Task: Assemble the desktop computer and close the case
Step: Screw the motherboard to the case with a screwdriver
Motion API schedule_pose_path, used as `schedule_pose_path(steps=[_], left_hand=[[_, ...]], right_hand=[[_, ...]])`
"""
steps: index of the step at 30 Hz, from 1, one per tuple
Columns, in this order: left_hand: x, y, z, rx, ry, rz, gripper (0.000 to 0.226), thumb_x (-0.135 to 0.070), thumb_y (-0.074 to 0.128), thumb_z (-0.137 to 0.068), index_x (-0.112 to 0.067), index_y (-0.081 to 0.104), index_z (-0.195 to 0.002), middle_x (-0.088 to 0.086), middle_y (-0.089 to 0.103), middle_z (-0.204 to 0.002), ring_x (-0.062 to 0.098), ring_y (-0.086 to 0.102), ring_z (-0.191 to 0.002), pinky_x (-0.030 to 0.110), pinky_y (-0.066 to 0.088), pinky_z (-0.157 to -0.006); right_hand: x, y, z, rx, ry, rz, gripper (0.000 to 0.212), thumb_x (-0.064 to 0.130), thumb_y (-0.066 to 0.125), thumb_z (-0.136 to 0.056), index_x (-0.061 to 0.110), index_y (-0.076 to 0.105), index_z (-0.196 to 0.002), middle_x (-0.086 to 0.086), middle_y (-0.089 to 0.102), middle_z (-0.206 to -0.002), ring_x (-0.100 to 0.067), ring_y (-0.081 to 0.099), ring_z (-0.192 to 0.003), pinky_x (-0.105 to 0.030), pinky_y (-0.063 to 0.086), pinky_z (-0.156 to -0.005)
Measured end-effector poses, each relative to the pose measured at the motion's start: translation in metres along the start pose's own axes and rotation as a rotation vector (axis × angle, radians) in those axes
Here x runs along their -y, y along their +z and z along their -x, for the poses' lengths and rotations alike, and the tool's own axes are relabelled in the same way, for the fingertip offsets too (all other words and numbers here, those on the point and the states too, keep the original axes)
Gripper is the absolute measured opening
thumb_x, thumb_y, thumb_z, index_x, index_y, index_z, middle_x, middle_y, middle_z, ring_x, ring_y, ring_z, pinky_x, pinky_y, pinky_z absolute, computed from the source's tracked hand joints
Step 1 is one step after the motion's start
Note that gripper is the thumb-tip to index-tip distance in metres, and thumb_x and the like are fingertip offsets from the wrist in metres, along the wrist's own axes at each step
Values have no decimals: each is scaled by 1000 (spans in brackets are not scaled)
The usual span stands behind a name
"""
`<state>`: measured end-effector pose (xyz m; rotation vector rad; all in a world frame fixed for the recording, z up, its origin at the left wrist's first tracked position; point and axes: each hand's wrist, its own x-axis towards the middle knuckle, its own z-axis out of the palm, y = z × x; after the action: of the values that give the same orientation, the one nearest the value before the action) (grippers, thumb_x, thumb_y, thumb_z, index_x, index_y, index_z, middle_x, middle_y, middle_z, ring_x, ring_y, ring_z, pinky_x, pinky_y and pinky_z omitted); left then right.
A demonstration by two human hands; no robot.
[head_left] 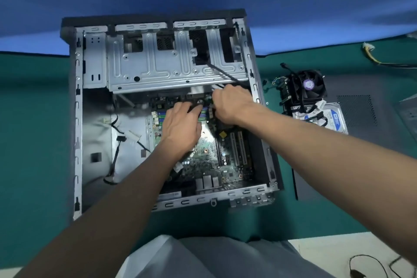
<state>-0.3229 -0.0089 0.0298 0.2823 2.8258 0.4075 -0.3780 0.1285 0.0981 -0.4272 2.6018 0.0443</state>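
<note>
An open desktop case (76,133) lies flat on the green table with its side off. A green motherboard (203,169) sits in its lower right part, below the metal drive cage (162,67). My left hand (180,128) lies over the board with its fingers reaching toward the memory slots (204,113). My right hand (232,104) is curled by the board's top edge and grips a dark strip-like part (199,103); what it is I cannot tell. A black cable (222,73) runs from the cage down to this hand.
Right of the case stand a CPU cooler with fan (308,86) and a hard drive (334,119) with black cables, on the dark side panel (361,142). A yellow-wired connector (369,48) lies far right. Loose black cables (115,151) rest in the case's left bay.
</note>
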Motion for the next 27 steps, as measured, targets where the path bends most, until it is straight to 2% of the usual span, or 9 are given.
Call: schedule_pose_path(steps=[3, 7, 9, 11, 12, 17, 21, 25, 27], left_hand=[[5, 4, 12, 253, -86, -31, 70, -35, 54, -96, -13, 21, -154, 14, 21, -160, 29, 20, -147, 42, 22, -117], [8, 8, 15, 473, -99, -54, 85, -42, 51, -98, -17, -5, -156, 6, -19, -162, 23, -12, -150, 42, 4, -120], [9, 9, 15, 480, -98, -47, 86, -40, 52, -99, -18, -9, -156, 6, -22, -161, 23, -15, -150, 42, 2, -120], [10, 10, 14, 480, -96, -53, 86, -36, 52, -99, -18, -10, -156, 6, -23, -161, 23, -15, -150, 44, 2, -121], [10, 10, 14, 484, -91, -57, 85, -35, 52, -99, -18, -10, -156, 6, -22, -161, 23, -14, -150, 45, 2, -122], [13, 5, 13, 494, -76, -72, 82, -34, 51, -99, -21, -7, -156, 3, -20, -161, 22, -12, -150, 50, 2, -122], [12, 0, 10, 523, -85, -89, 81, -36, 50, -100, -22, -6, -156, 2, -19, -162, 21, -11, -150, 51, 2, -122], [8, -3, 8, 536, -94, -82, 80, -33, 51, -99, -22, -4, -157, 3, -18, -162, 22, -9, -150, 51, 3, -122], [7, -6, 7, 543, -100, -75, 80, -31, 52, -99, -22, -3, -157, 2, -17, -162, 22, -8, -150, 51, 3, -121]], right_hand=[[0, -1, -3, 38, -14, 39, 12, 19, 41, -95, 12, 50, -93, -8, 49, -87, -26, 48, -78, -34, 38, -69], [-1, -3, -5, 226, -56, 34, 30, 20, 39, -96, 7, 44, -123, -14, 53, -111, -26, 45, -88, -35, 36, -74], [-1, -4, -5, 201, -87, 33, 27, 15, 42, -93, 6, 46, -118, -16, 52, -107, -28, 48, -89, -35, 35, -72], [-2, -2, -5, 88, -93, 43, 7, 15, 46, -92, 8, 47, -91, -11, 48, -86, -28, 48, -78, -34, 35, -67], [-2, 0, -5, 40, -89, 58, 14, 17, 47, -93, 9, 44, -82, -9, 47, -80, -28, 47, -74, -33, 35, -65], [-1, 7, -4, 54, -82, 116, 22, 30, 36, -99, 11, 47, -100, -10, 50, -93, -28, 47, -80, -37, 37, -70], [-2, 4, -3, 128, -128, 129, 37, 19, 39, -94, 6, 41, -129, -16, 53, -103, -29, 48, -84, -37, 35, -68], [-1, 8, 2, -50, -123, 207, 16, 23, 41, -97, 11, 50, -91, -16, 56, -93, -30, 47, -74, -36, 37, -65], [-1, 9, 3, 3, -97, 209, 22, 28, 36, -100, 10, 47, -95, -14, 57, -92, -27, 47, -72, -35, 37, -65]])
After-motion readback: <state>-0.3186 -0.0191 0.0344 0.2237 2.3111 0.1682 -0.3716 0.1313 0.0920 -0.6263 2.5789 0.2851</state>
